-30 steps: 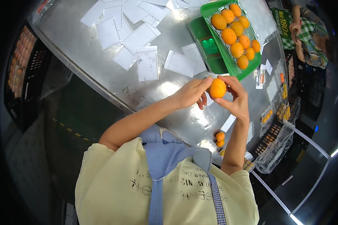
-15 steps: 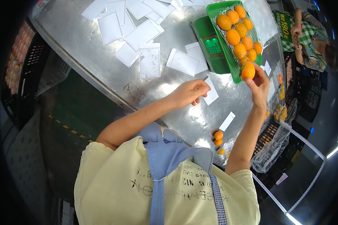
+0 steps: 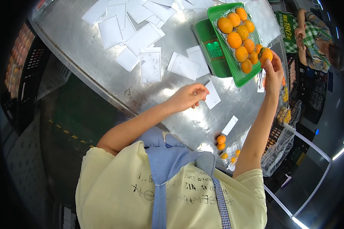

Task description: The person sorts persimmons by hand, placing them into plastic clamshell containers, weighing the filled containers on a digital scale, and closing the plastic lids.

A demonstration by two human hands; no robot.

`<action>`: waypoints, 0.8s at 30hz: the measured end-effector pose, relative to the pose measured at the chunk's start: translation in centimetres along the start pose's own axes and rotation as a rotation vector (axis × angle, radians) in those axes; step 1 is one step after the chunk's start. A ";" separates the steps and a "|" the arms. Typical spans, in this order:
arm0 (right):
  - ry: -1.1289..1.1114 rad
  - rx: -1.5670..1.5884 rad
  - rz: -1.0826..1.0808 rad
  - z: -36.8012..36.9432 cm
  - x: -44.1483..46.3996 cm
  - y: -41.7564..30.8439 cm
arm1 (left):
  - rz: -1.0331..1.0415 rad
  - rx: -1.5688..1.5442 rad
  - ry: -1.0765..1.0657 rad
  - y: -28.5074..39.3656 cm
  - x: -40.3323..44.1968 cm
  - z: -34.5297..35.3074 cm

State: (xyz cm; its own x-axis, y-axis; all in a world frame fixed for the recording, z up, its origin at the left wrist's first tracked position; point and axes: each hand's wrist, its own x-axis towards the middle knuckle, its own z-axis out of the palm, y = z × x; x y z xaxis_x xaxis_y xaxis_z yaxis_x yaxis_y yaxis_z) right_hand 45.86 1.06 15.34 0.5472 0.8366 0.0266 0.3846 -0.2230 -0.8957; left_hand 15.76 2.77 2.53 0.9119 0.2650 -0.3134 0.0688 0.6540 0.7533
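My right hand grips an orange persimmon with a dark leafy cap, at the lower right edge of a green tray. In that tray lies a clear plastic pack holding several persimmons. Under the tray's left side is a green scale with a lit display. My left hand hovers over the metal table, fingers curled in and nothing visible in them. Just beyond its fingertips lies a white card.
White cards are scattered across the metal table. Loose orange fruits lie near its front edge. Crates of fruit stand at the left, and plastic wrap hangs over a crate at the right. Another person is at upper right.
My right hand has moved right and up with the persimmon, from the pack's lower end to beside its right edge. My left hand has shifted slightly left.
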 end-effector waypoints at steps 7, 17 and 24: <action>0.038 -0.045 0.001 0.0 1.6 0.6 | -0.001 0.008 0.016 0.0 0.1 -0.1; 0.140 -0.364 -0.033 -0.5 7.6 3.4 | -0.028 -0.004 0.059 -0.1 0.5 -0.5; 0.092 -0.648 0.054 0.4 8.6 4.5 | 0.004 -0.003 0.095 -0.4 0.6 -1.1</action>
State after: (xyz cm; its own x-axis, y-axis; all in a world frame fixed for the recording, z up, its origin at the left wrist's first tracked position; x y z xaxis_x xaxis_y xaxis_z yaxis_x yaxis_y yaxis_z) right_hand 52.00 7.44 11.41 0.6289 0.7757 0.0526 0.7086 -0.5441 -0.4492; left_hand 15.82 3.44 1.43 0.8695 0.3335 -0.3644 0.0643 0.6550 0.7529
